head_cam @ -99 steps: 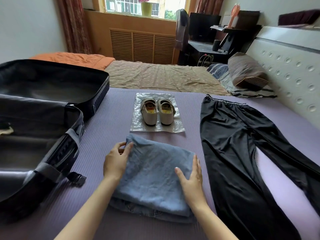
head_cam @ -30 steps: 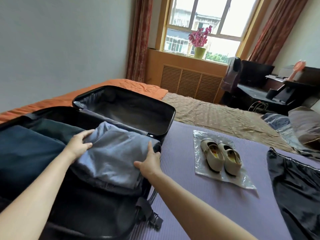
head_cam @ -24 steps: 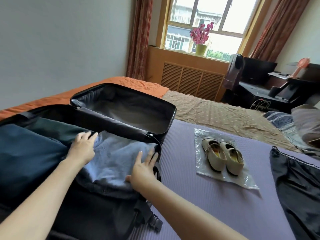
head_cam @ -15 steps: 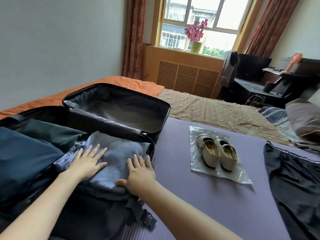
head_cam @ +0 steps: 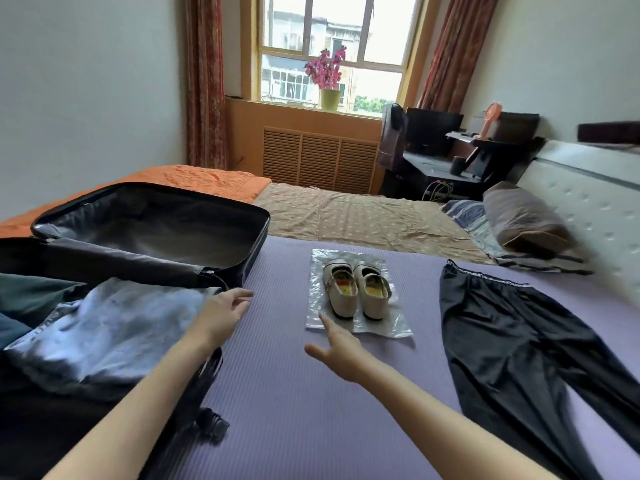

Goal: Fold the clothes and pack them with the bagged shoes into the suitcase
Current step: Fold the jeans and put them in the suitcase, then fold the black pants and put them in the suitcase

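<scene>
Bagged shoes likely next: reaches toward them with empty right hand, fingers spread; left hand slack, empty, by suitcase rim; needs pinching the plastic's near edge.

Soft daylight enters through the wood-framed window, whose panes glare white. Wide-angle bending curves the edges; the padded white headboard smears with blur.
</scene>
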A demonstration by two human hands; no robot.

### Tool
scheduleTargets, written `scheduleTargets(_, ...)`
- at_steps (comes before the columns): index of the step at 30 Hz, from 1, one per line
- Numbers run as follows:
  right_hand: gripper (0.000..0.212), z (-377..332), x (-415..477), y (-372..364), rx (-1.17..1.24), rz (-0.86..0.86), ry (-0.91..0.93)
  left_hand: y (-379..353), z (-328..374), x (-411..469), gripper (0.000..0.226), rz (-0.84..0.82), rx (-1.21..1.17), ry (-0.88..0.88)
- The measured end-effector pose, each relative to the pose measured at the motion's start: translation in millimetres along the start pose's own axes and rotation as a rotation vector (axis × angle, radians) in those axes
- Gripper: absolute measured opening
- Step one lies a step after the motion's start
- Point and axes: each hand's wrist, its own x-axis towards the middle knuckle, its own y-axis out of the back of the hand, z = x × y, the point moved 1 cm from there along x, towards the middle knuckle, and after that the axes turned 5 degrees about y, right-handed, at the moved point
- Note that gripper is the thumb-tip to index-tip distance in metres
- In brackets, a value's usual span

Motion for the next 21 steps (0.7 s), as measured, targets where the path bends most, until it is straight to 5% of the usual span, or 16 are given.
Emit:
scheduleTargets(13, 0.077, 251.1, -133.6, 19.5, -0.281, 0.079, -0.552, -266.2, 91.4, -92.9, 0.045, -0.47, 0.221, -0.139)
scheduleTargets(16, 0.071, 271.2, -148.0, 7.3, -0.293, 0.178, -0.462, -300.4, 93.4, -111.8, 0.041, -0.448, 0.4, -0.138)
scheduleTargets(21, 0.047, 280.5, -160.7, -25.7, -0.434, 0.293, -0.22, -317.3, 108.2, -106.2, 0.038, -0.221, 0.27, -0.222)
